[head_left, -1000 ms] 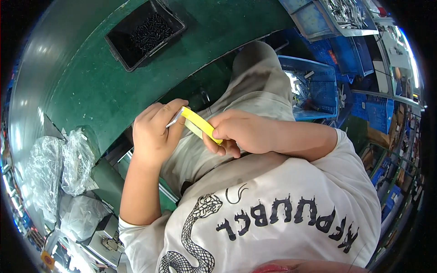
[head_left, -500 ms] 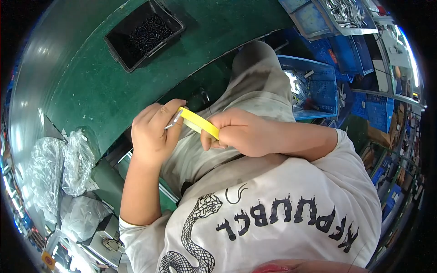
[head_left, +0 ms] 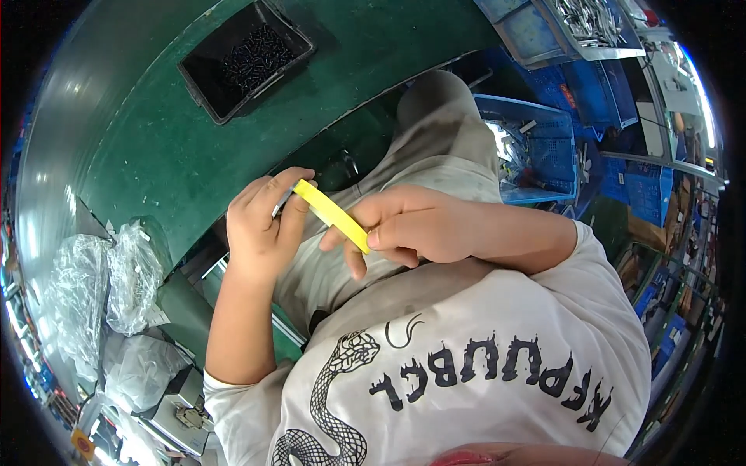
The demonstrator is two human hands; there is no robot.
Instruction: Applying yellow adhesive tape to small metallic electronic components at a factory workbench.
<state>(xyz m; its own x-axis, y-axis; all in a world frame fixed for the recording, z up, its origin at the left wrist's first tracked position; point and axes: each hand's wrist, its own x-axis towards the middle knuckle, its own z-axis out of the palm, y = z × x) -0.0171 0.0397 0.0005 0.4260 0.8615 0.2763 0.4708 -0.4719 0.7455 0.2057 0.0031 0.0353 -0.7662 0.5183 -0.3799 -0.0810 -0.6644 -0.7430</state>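
Note:
A bright yellow band, looking like a roll of tape [head_left: 334, 217] seen nearly edge-on, is held slantwise between my two hands above my lap. My left hand [head_left: 260, 221] is closed around a thin silver metal piece [head_left: 283, 200], with its fingertips at the roll's upper left end. My right hand [head_left: 420, 225] grips the lower right end, thumb against the edge and the other fingers partly spread beneath. The exact kind of the metal piece cannot be made out, and part of it hides behind my left fingers.
On the green table [head_left: 140, 155] ahead stands a black bin [head_left: 208, 97] of small dark parts. Clear plastic bags [head_left: 78, 287] lie at the left. A blue crate [head_left: 544, 147] stands right of my knee, and a blue bin [head_left: 524, 35] of metal parts is at the upper right.
The yellow roll has turned and sits steeper, its right end lower. My right fingers have spread and shifted along it. My left hand has hardly moved.

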